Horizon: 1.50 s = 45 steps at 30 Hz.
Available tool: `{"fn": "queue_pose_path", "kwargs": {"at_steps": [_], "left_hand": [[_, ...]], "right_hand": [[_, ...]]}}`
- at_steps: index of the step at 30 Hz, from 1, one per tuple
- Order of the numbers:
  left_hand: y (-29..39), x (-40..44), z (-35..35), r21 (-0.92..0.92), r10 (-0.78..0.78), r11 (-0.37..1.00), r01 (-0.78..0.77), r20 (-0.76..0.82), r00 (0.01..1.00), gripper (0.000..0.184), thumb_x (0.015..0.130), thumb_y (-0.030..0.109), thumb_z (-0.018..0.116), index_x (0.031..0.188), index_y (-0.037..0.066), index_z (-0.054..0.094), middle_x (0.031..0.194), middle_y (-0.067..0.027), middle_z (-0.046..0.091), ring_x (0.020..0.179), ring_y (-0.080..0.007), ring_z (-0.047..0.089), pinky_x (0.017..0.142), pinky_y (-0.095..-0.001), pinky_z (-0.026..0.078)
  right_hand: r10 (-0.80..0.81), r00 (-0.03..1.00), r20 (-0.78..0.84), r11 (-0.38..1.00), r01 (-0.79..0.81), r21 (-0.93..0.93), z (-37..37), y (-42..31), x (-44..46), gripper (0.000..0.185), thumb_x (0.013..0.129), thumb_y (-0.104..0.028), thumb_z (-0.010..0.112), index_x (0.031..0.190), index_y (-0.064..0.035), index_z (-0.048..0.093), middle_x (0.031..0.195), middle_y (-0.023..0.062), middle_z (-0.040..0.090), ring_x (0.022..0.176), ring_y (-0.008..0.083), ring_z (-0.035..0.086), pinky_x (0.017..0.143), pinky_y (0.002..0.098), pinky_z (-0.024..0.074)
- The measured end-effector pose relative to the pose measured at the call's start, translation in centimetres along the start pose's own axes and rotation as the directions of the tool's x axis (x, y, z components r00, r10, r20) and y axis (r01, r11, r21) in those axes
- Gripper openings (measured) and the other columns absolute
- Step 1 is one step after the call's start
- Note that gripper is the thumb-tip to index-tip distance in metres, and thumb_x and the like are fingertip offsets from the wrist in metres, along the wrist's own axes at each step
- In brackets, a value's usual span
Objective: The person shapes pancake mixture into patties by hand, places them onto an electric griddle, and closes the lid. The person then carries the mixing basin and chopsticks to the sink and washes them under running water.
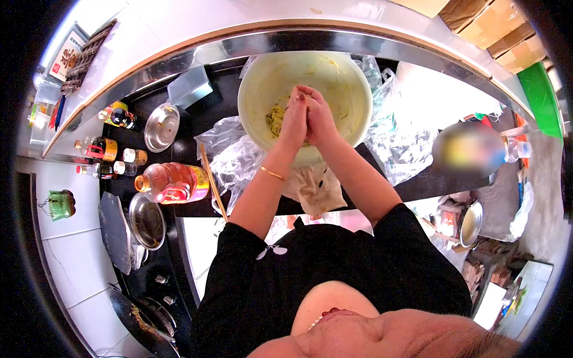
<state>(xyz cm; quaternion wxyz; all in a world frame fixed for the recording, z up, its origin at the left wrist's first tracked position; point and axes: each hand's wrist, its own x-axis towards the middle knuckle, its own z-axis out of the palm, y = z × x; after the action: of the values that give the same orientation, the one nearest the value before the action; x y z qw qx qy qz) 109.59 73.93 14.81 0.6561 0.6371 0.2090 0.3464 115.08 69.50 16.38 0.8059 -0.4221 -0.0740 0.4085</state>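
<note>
Over a large pale bowl (248, 89), my left hand (294, 122) and my right hand (320, 116) are pressed together, palm to palm with fingers closed. Whatever lies between them is hidden. A chopped yellow-green mixture (275, 119) shows in the bowl just left of my left hand, and bits of it stick to the inner wall. A gold bracelet (273, 173) is round my left wrist. Below the bowl, at the counter's near edge, a beige cloth (316, 190) hangs under my forearms.
Left of the bowl are plastic bags (236, 164), chopsticks (212, 182), a large oil bottle (179, 182), a steel bowl (161, 127), a clear box (190, 86) and several seasoning bottles (98, 148). More plastic bags (391, 137) lie to the right. A wok (140, 325) stands at lower left.
</note>
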Motion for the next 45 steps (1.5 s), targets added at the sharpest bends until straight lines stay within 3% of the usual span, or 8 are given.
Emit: {"fn": "queue_pose_path", "kwargs": {"at_steps": [8, 11, 15, 21, 25, 34, 38, 45], "left_hand": [[-0.2, 1.0, -3.9, -0.424, -0.324, 0.870, 0.251, -0.108, 0.940, 0.039, 0.091, 0.031, 0.030, 0.110, 0.004, 0.050, 0.110, -0.0084, 0.054, 0.096, -0.0228, 0.054, 0.084, -0.0347, 0.042], [0.6, 0.4, -2.0, -0.893, -0.501, 0.286, 0.348, 0.170, 0.849, 0.037, 0.090, 0.031, 0.029, 0.102, 0.005, 0.053, 0.105, -0.0082, 0.056, 0.091, -0.0231, 0.055, 0.084, -0.0356, 0.044], [-4.3, 1.0, -2.5, -0.930, -0.417, 0.228, 0.287, 0.173, 0.892, 0.038, 0.090, 0.034, 0.029, 0.103, 0.006, 0.051, 0.101, -0.0080, 0.056, 0.092, -0.0238, 0.054, 0.085, -0.0382, 0.044], [-0.3, 0.4, -1.9, -0.865, -0.339, 0.417, 0.277, 0.135, 0.931, 0.040, 0.091, 0.038, 0.030, 0.107, 0.005, 0.047, 0.104, -0.0094, 0.054, 0.097, -0.0227, 0.051, 0.086, -0.0382, 0.042], [1.8, 0.3, -2.1, -0.804, -0.457, 0.452, 0.386, 0.163, 0.874, 0.037, 0.091, 0.036, 0.031, 0.109, 0.007, 0.046, 0.105, -0.0094, 0.053, 0.099, -0.0221, 0.050, 0.087, -0.0364, 0.041], [-0.9, 0.9, -1.6, -0.869, -0.506, 0.353, 0.347, 0.135, 0.852, 0.031, 0.088, 0.028, 0.035, 0.102, 0.006, 0.051, 0.103, -0.0100, 0.055, 0.097, -0.0231, 0.052, 0.086, -0.0363, 0.042], [-7.3, 1.7, -3.3, -0.915, -0.017, 0.182, 0.361, 0.364, 0.931, 0.042, 0.088, 0.034, 0.033, 0.112, 0.002, 0.048, 0.112, -0.0142, 0.053, 0.105, -0.0281, 0.050, 0.094, -0.0410, 0.037], [1.9, 0.3, -2.3, -0.851, -0.428, 0.266, 0.453, 0.317, 0.846, 0.047, 0.091, 0.040, 0.023, 0.116, 0.005, 0.044, 0.114, -0.0104, 0.050, 0.107, -0.0259, 0.047, 0.090, -0.0417, 0.038]], "right_hand": [[0.124, 0.977, 0.172, 0.907, -0.182, 0.379, 0.1, -2.6, -0.4, 0.028, 0.081, -0.014, 0.049, 0.107, -0.0055, 0.051, 0.098, 0.0102, 0.058, 0.091, 0.0241, 0.057, 0.080, 0.0362, 0.0470], [-0.004, 0.984, 0.176, 0.998, 0.016, -0.067, 0.5, -0.3, 0.8, 0.027, 0.083, -0.008, 0.044, 0.109, -0.0028, 0.049, 0.102, 0.0140, 0.055, 0.094, 0.0276, 0.054, 0.086, 0.0383, 0.0429], [-0.203, 0.766, 0.610, -0.087, 0.606, -0.790, -0.7, -0.2, -0.5, 0.041, 0.070, -0.006, 0.051, 0.111, -0.0070, 0.052, 0.113, 0.0168, 0.049, 0.103, 0.0346, 0.046, 0.094, 0.0397, 0.0335], [-0.370, 0.647, 0.666, 0.030, 0.725, -0.688, 0.2, 0.5, -1.1, 0.035, 0.071, -0.006, 0.050, 0.106, -0.0022, 0.054, 0.109, 0.0199, 0.050, 0.101, 0.0361, 0.047, 0.091, 0.0401, 0.0374], [-0.153, 0.985, 0.075, 0.909, 0.170, -0.380, -0.9, -0.6, 1.0, 0.028, 0.074, -0.008, 0.053, 0.101, -0.0006, 0.054, 0.093, 0.0182, 0.058, 0.089, 0.0311, 0.055, 0.081, 0.0354, 0.0439], [-0.319, 0.839, 0.441, -0.092, 0.435, -0.896, -0.2, 0.4, 2.1, 0.019, 0.073, -0.014, 0.053, 0.089, -0.0055, 0.058, 0.102, 0.0164, 0.056, 0.101, 0.0355, 0.049, 0.087, 0.0419, 0.0395], [-0.369, 0.635, 0.679, -0.051, 0.716, -0.697, -0.1, -0.1, 0.1, 0.022, 0.074, -0.011, 0.050, 0.094, -0.0052, 0.058, 0.102, 0.0143, 0.056, 0.101, 0.0319, 0.049, 0.086, 0.0413, 0.0392], [-0.165, 0.934, 0.317, 0.593, 0.351, -0.725, -2.3, -0.3, 3.4, 0.023, 0.078, -0.004, 0.047, 0.099, -0.0034, 0.058, 0.097, 0.0103, 0.058, 0.096, 0.0217, 0.054, 0.083, 0.0324, 0.0423]]}}
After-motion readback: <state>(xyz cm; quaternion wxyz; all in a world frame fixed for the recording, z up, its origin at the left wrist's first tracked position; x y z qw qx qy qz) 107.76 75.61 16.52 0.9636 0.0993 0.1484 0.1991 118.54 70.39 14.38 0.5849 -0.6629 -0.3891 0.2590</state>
